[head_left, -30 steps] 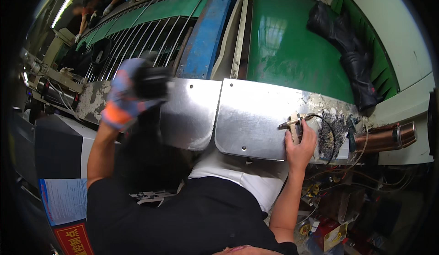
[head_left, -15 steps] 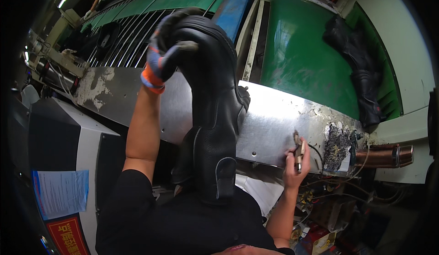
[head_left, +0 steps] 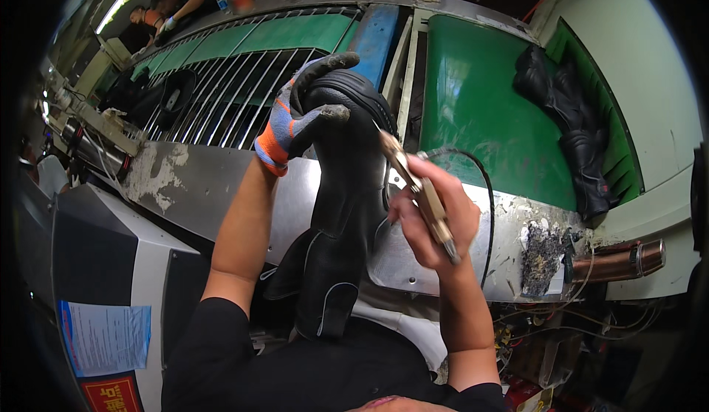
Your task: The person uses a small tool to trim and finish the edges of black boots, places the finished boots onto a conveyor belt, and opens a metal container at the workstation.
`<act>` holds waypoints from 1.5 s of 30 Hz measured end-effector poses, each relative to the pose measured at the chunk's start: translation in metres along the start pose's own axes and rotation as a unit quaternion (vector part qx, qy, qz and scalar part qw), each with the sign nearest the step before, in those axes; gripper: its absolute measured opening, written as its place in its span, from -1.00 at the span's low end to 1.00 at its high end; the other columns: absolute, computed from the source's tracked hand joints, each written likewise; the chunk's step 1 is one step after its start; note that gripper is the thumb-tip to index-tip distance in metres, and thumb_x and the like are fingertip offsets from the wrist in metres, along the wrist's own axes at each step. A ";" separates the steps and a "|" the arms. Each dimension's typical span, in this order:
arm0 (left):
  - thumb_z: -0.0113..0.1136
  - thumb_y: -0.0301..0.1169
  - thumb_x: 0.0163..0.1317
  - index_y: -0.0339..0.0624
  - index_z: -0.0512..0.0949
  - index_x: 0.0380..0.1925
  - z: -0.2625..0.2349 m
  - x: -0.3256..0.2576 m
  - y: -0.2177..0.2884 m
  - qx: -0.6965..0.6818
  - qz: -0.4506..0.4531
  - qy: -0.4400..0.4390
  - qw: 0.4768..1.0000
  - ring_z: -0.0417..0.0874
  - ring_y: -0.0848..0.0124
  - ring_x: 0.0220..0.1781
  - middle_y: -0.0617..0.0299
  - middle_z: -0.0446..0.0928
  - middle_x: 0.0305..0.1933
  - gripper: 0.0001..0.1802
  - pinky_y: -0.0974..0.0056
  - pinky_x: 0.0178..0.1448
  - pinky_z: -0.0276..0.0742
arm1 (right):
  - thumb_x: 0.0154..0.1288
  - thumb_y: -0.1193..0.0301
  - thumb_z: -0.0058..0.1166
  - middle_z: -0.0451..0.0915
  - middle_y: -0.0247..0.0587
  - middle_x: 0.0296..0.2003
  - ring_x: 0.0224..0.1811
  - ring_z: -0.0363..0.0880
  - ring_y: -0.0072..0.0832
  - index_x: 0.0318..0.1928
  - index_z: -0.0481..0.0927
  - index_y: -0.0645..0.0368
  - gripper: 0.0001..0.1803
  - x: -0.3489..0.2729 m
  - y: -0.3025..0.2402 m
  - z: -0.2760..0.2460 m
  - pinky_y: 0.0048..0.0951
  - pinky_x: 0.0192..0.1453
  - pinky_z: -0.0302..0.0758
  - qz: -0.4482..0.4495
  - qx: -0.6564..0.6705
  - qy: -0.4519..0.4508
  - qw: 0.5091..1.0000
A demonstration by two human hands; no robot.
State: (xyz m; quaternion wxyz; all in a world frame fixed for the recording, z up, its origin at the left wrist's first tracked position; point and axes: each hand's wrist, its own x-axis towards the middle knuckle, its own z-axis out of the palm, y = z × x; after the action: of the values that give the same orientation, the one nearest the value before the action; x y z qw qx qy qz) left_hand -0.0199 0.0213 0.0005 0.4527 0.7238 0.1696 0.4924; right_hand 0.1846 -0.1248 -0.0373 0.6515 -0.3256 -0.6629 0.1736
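A black boot stretches away from the person's black shirt, across the near edge of a metal table. To the boot's right, the bare right hand has its fingers closed around a slim metal tool, its tip right by the boot, though contact cannot be told, while the gloved left hand grasps the boot's toe end. Beyond the boot lie a green belt to its right, dark boots farther right, and, past its left, a co-worker.

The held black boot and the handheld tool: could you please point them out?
Held black boot (head_left: 343,190): head view, on the middle of its upper.
Handheld tool (head_left: 431,209): head view, on its slim body.
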 end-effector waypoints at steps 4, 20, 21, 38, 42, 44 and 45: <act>0.40 -0.32 0.02 -0.36 0.40 0.26 -0.003 0.009 -0.006 -0.026 -0.051 0.009 0.998 0.56 0.36 0.18 0.09 0.55 0.16 -0.23 0.24 0.34 0.42 | 0.05 0.65 0.13 0.65 -0.10 -0.39 -0.51 0.64 -0.42 0.10 0.54 0.29 -0.49 0.024 0.019 0.017 -0.50 -0.36 0.54 -0.007 0.009 0.024 1.000; 0.17 -0.12 0.28 -0.34 0.40 0.26 -0.037 0.020 -0.059 -0.043 -0.076 0.032 0.996 0.53 0.35 0.21 0.09 0.52 0.18 -0.34 0.27 0.34 0.40 | 0.26 0.61 0.01 0.52 -0.19 -0.54 -0.58 0.49 -0.57 0.17 0.41 0.40 -0.56 -0.099 0.062 0.029 -0.52 -0.44 0.48 0.191 0.121 0.036 0.973; 0.14 -0.06 0.30 -0.33 0.37 0.28 -0.041 0.018 -0.064 -0.035 -0.080 0.041 0.995 0.53 0.34 0.21 0.09 0.52 0.19 -0.31 0.25 0.35 0.39 | 0.26 0.61 0.01 0.52 -0.19 -0.53 -0.58 0.48 -0.57 0.17 0.41 0.40 -0.56 -0.103 0.061 0.029 -0.51 -0.43 0.48 0.201 0.125 0.039 0.971; -0.02 0.08 0.43 -0.14 0.56 0.08 -0.099 -0.101 -0.073 -0.256 -0.315 0.221 0.887 0.62 0.32 0.09 0.18 0.62 0.07 -0.46 0.22 0.24 0.53 | 0.34 0.49 -0.05 0.40 -0.28 -0.55 -0.61 0.34 -0.57 0.18 0.32 0.39 -0.58 -0.106 0.052 0.032 -0.45 -0.44 0.43 0.401 0.331 0.182 0.835; -0.06 0.07 0.45 -0.15 0.54 0.12 -0.106 -0.174 -0.045 -0.136 -0.353 0.258 0.889 0.62 0.30 0.12 0.15 0.60 0.11 -0.44 0.20 0.26 0.52 | 0.35 0.52 -0.05 0.39 -0.31 -0.55 -0.63 0.34 -0.61 0.17 0.33 0.34 -0.60 -0.102 0.058 0.049 -0.50 -0.48 0.39 0.415 0.326 0.174 0.831; -0.05 0.08 0.44 -0.14 0.50 0.19 -0.092 -0.197 -0.027 -0.081 -0.387 0.255 0.882 0.60 0.28 0.17 0.15 0.58 0.16 -0.41 0.16 0.24 0.54 | 0.33 0.50 -0.02 0.44 -0.34 -0.57 -0.62 0.39 -0.63 0.16 0.35 0.32 -0.60 -0.102 0.063 0.057 -0.52 -0.51 0.39 0.420 0.324 0.179 0.829; -0.04 0.10 0.42 -0.13 0.46 0.24 -0.079 -0.207 -0.016 -0.016 -0.395 0.237 0.887 0.58 0.28 0.20 0.16 0.56 0.19 -0.38 0.14 0.22 0.55 | 0.33 0.50 0.00 0.46 -0.36 -0.58 -0.62 0.42 -0.65 0.16 0.36 0.31 -0.59 -0.103 0.064 0.060 -0.54 -0.52 0.39 0.423 0.322 0.181 0.828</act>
State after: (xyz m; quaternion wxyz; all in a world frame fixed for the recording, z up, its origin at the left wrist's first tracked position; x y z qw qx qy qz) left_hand -0.1798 -0.0744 -0.1197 0.5678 0.4515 0.5359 0.4319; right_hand 0.1327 -0.1344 -0.1625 0.6903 -0.3714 -0.2376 0.5736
